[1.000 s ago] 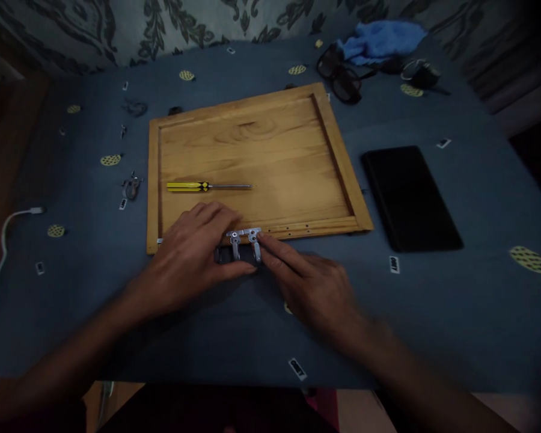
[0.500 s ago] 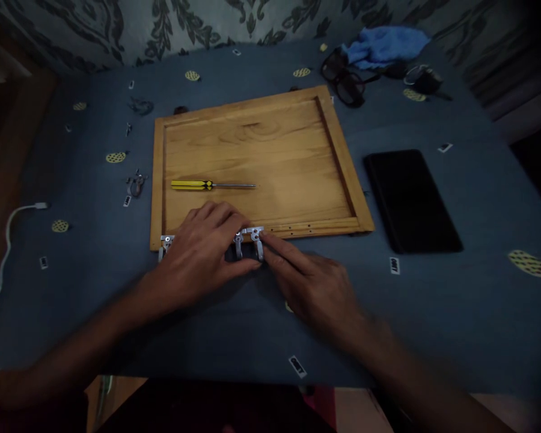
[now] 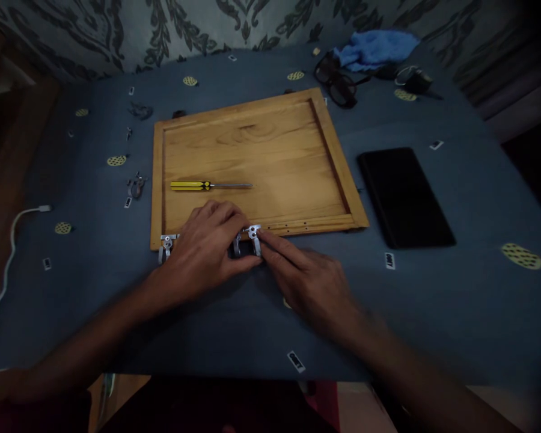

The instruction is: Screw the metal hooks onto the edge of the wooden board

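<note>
A wooden panel with a raised frame [image 3: 339, 159] lies flat on the table. My left hand [image 3: 210, 240] arches over its near edge, thumb and fingers curled around a metal hinge [image 3: 255, 233]. My right hand [image 3: 313, 279] presses its fingertips against that hinge's right end. Part of the hinge and of the panel's edge is hidden under the left hand. Another metal hinge [image 3: 167, 242] sits at the near left corner, partly covered by the same hand. Across the panel lies a screwdriver with a yellow and black handle [image 3: 192, 186].
Small holes mark the panel's near rim. To the left are loose metal fittings [image 3: 136, 186] and a white cable [image 3: 13, 240]. A black tablet-like slab [image 3: 406, 197] lies to the right. Sunglasses [image 3: 338, 83], a blue cloth [image 3: 375, 50] and keys [image 3: 415, 78] are at the back right.
The view has shifted slightly. Both hands keep nearly the same place at the hinge, whose visible end looks slightly turned.
</note>
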Demonstrator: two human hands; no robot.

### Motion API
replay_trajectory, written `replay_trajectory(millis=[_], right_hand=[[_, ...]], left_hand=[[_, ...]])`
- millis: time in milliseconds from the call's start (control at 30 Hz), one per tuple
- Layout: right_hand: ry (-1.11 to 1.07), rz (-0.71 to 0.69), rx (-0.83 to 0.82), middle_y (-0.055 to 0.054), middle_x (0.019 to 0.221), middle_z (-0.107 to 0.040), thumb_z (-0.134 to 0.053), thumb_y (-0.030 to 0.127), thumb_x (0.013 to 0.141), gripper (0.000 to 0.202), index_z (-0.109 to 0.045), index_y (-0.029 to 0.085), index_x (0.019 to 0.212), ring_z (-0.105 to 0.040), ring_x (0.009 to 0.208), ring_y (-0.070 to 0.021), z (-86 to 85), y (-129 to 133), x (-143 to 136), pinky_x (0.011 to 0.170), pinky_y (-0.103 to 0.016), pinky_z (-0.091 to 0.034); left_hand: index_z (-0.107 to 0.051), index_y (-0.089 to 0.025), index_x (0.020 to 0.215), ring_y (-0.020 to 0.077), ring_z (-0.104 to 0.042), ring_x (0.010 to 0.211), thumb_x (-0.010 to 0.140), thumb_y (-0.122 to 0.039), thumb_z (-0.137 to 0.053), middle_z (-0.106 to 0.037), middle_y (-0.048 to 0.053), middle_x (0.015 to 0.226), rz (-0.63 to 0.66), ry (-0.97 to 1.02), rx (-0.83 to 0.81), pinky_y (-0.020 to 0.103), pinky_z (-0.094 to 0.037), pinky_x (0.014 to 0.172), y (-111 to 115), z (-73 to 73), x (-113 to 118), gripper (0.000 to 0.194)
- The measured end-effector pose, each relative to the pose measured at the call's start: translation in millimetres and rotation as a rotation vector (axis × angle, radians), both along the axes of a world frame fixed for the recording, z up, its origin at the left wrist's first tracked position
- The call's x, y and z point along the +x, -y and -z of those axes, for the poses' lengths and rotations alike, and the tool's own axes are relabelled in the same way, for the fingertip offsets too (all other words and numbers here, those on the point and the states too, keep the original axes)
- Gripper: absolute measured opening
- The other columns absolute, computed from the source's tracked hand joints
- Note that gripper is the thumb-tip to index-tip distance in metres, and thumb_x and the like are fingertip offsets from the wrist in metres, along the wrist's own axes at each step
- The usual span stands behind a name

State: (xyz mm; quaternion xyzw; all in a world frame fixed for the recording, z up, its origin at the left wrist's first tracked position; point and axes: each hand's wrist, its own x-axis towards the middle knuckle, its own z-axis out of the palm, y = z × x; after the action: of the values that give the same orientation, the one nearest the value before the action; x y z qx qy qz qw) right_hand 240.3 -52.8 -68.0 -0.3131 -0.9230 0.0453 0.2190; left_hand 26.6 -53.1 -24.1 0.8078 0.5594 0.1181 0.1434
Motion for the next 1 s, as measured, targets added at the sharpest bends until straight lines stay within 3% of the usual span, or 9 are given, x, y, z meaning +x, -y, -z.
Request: replay_trajectory(millis=[333, 533, 1000], right_hand=[[0.040, 0.021, -0.043, -0.009, 0.137, -0.071, -0.048, 0.003, 0.096, 0.043, -0.068, 0.017, 0.132, -0.078, 0.090, -0.0181, -0.1, 0.1, 1.1, 0.075, -0.030, -0.066], [0.000, -0.008, -0.061, -0.013, 0.137, -0.071, -0.048, 0.004, 0.097, 0.041, -0.069, 0.011, 0.131, -0.078, 0.090, -0.0210, -0.2, -0.7, 1.3, 0.072, -0.033, -0.067], [-0.022, -0.019, -0.071, -0.012, 0.140, -0.069, -0.049, 0.004, 0.097, 0.041, -0.068, 0.014, 0.132, -0.078, 0.099, -0.0201, 3.2, -0.2, 3.3, 0.079, -0.031, -0.065]], left_hand=[[-0.069, -0.018, 0.101, 0.0276, -0.062, 0.103, 0.085, -0.039, -0.077, -0.071, 0.008, 0.109, 0.012, 0.004, 0.025, 0.044, -0.048, 0.090, -2.3, 2.3, 0.4, 0.028], [-0.069, -0.018, 0.104, 0.0273, -0.062, 0.104, 0.085, -0.039, -0.077, -0.071, 0.007, 0.109, 0.015, 0.000, 0.006, 0.044, -0.048, 0.092, -3.2, 1.3, -0.3, 0.030], [-0.068, -0.018, 0.102, 0.0275, -0.063, 0.104, 0.084, -0.037, -0.077, -0.072, 0.007, 0.109, 0.027, 0.009, 0.028, 0.044, -0.048, 0.091, -2.9, 1.9, -0.4, 0.027]])
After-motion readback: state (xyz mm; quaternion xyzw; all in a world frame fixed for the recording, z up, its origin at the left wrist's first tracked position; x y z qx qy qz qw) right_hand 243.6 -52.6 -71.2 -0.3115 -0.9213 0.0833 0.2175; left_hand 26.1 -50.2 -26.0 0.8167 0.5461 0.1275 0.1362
